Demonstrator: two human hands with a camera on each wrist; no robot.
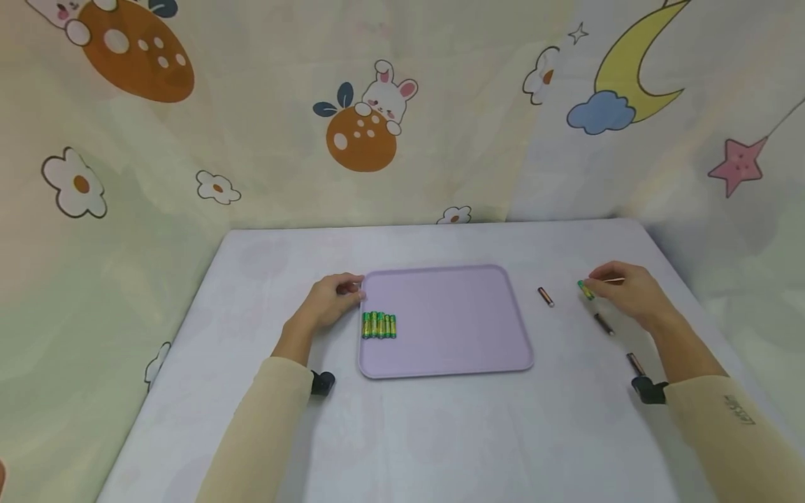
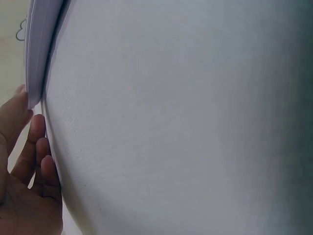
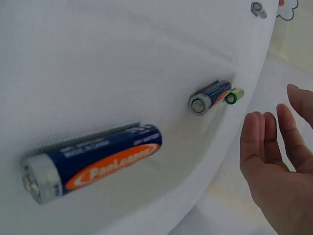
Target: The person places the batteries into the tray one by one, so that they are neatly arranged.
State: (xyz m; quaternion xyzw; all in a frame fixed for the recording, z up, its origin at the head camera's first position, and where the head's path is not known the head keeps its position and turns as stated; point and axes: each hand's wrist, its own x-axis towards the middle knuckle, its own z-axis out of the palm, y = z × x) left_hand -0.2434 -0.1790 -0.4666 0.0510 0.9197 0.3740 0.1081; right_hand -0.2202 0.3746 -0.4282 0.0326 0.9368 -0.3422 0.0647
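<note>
The left hand [image 1: 323, 302] pinched the tray [image 1: 459, 321] by its left edge, near the far corner. On the tray, a row of green batteries [image 1: 380, 325] lay side by side along that edge. The right hand [image 1: 634, 292] was spread loosely, fingers bent, at a loose green battery [image 1: 585, 288] on the table [image 1: 440, 433], right of the tray; whether a fingertip touched it, I could not tell. Three darker batteries [image 1: 603, 324] lay well apart from one another nearby, two showing blue wrappers with orange patches.
</note>
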